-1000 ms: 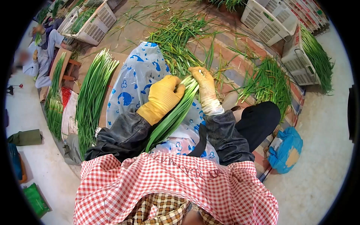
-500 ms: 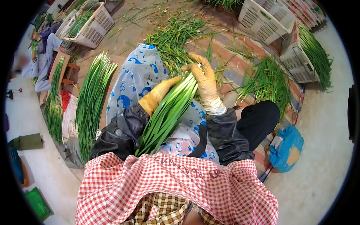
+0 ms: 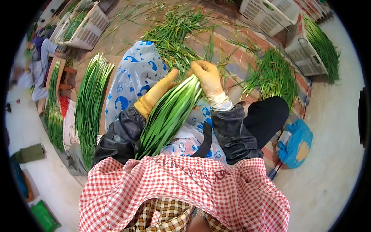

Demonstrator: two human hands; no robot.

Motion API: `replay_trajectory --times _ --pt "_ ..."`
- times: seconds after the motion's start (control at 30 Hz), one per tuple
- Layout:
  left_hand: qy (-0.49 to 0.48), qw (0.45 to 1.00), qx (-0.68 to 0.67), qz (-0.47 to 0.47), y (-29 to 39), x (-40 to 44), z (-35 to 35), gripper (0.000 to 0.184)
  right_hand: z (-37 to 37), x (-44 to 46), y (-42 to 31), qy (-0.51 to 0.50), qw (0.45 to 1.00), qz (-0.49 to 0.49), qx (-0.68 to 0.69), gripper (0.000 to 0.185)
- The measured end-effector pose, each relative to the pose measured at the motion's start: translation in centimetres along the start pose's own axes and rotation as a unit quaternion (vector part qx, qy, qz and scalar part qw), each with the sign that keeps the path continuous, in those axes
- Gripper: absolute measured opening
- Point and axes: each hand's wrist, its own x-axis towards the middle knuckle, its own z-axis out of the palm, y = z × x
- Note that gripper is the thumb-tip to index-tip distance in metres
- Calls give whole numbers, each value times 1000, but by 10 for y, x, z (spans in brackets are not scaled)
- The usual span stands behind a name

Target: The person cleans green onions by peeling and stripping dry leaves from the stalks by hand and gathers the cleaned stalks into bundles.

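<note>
A bunch of garlic chives (image 3: 168, 116) lies slantwise over my lap, its white ends pointing away from me and its green leaves toward my apron. My left hand (image 3: 158, 92), in a yellow glove, holds the bunch from its left side, thumb stretched forward and the other fingers hidden beneath the leaves. At the white ends, my gloved right hand (image 3: 206, 77) is closed with bent fingers pinching the stalk tips; exactly how many stalks it grips is hidden. Beneath the bunch is a plastic sheet with blue prints (image 3: 133, 73), spread over my lap.
To the left lies another garlic chive bunch (image 3: 91, 96) on a board. Loose leaves (image 3: 176, 38) litter the floor ahead, with a heap (image 3: 276, 77) to the right. White crates (image 3: 305, 50) stand at both far sides. A blue bag (image 3: 295, 143) is at right; another person (image 3: 40, 65) sits far left.
My right hand has closed in, its raised, spread fingers now curled down at the white ends. My left hand still holds the bunch, its thumb now pointing more upward. The view has shifted slightly.
</note>
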Motion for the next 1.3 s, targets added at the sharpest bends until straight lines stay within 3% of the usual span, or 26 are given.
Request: replay_trajectory --times 0.03,0.13,0.17,0.23,0.27,0.33,0.43,0.57,0.63,0.67,0.73,0.77,0.8,0.87,0.9,1.07,1.13,1.17,1.2,1.27,1.3 --pt "-25 999 41 -12 -6 -6 1 55 2 -1 -7 6 998 -13 -57 28" --pt "-75 992 79 -72 -11 -4 -6 54 -3 3 -1 -51 997 26 -57 36" --pt "-69 994 86 -25 -15 -1 -12 53 -10 6 5 -43 997 22 -53 36" --pt "-33 995 90 39 -18 -4 -6 50 -31 9 20 136 978 -85 -134 40" --pt "-34 995 90 41 -16 -3 -9 50 -35 -5 -7 112 989 6 -100 43" --pt "-17 997 58 41 -15 -2 -18 48 -46 -14 -17 -32 989 114 -86 40" --pt "-17 998 59 22 -10 -7 -15 45 -29 -35 -19 -226 964 72 -124 31" --pt "-33 998 61 -10 -6 -15 -6 44 -39 -28 -7 -239 960 144 -16 29" --pt "-66 998 5 -18 -11 -10 -20 48 -45 -26 -11 -231 964 103 -77 33" --pt "-67 998 7 -16 -10 -11 -17 48 -52 -18 -3 -168 981 74 -66 39" --pt "-121 992 23 -5 -10 -12 -7 54 -62 1 -1 -28 992 0 120 50" --pt "-97 994 45 -10 -10 -11 -14 61 -65 4 -3 -29 987 -79 134 59" --pt "-96 994 43 -9 -11 -11 -11 61 -64 5 -2 -30 988 -77 133 59" --pt "-140 989 -43 -24 -12 -10 4 64 -38 -8 -32 -143 989 -24 13 69" --pt "-153 988 -12 3 -13 -5 4 64 -38 -13 -30 -232 973 -7 -21 67" --pt "-82 996 14 31 0 1 -5 54 -45 -4 -20 -189 982 -6 25 73" --pt "-35 999 34 24 2 3 0 52 -43 -3 -18 -136 989 -42 -27 72" --pt "-13 998 50 27 2 5 0 52 -37 -6 -19 -80 996 -19 44 61" --pt "9 997 65 30 1 7 0 52 -31 -8 -21 -80 996 -20 43 61" --pt "17 996 74 35 -1 8 4 51 -19 -12 -23 -12 944 -228 -237 49" --pt "35 994 89 55 -3 8 5 50 -13 -15 -14 4 928 -219 -301 44"
